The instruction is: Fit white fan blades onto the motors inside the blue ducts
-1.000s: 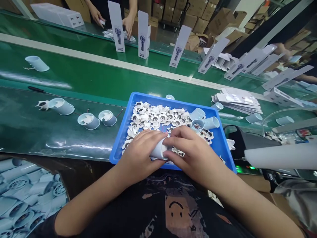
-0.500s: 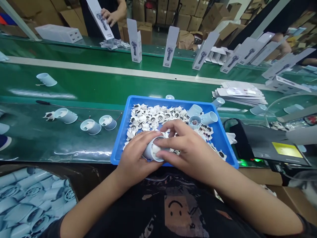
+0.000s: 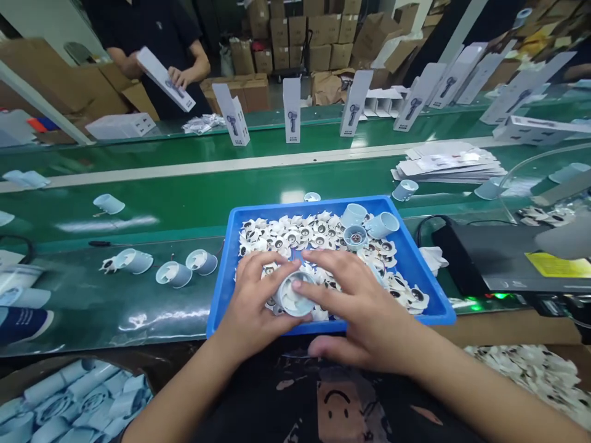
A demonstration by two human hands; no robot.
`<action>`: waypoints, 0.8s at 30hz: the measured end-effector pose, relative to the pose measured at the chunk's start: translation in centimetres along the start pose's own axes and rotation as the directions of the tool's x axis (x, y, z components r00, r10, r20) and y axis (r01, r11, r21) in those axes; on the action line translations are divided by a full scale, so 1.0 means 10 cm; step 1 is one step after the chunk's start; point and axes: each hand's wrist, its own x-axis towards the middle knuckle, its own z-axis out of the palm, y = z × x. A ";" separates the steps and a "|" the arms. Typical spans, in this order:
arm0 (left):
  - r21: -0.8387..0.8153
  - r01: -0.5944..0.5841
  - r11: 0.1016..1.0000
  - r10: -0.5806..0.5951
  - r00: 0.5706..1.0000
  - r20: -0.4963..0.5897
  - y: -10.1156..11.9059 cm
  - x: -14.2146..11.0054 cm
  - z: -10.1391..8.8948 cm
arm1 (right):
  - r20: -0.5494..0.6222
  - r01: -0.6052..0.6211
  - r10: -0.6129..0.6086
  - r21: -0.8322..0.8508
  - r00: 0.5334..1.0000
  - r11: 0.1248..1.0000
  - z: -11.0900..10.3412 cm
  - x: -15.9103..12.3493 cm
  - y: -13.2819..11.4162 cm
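Note:
My left hand [image 3: 252, 311] is closed round a light blue cylindrical fan housing [image 3: 279, 298], its open end tilted up towards me. Inside that housing sits a white fan blade [image 3: 292, 301]. The index finger of my right hand [image 3: 369, 307] touches the blade, while its thumb is spread away and its fingers are apart. Both hands are over the near part of a blue tray [image 3: 434, 289]. Many white fan blades with dark centres [image 3: 292, 239] lie in it, partly hidden by my hands. Several light blue housings, one showing its inside [image 3: 355, 237], are at its right side.
Left of the tray, housings with blades [image 3: 174, 274] lie on the green bench. A bin of blue housings [image 3: 83, 400] stands lower left. A black device [image 3: 489, 255] and flat cartons [image 3: 452, 163] are on the right. Across the bench, a person holds a white box [image 3: 166, 80].
My right thumb and fingers have come off their pinch at the housing and spread apart. The housing's open end now faces me more. The view has shifted, and the person opposite has tilted their box further.

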 end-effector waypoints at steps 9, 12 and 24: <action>0.007 -0.071 0.997 0.070 0.992 0.102 -0.01 0.30 -0.02 | -0.099 -0.062 0.062 -0.001 0.993 0.998 -0.02 -0.11 0.11; 0.018 -0.075 0.997 0.073 0.992 0.100 0.05 0.35 0.04 | -0.212 -0.118 0.105 -0.048 0.971 0.992 0.04 -0.07 0.09; 0.219 0.448 0.867 -0.477 0.873 0.102 -0.66 0.98 -0.33 | -0.462 -0.254 0.180 -0.103 0.868 0.962 -0.35 -0.51 0.26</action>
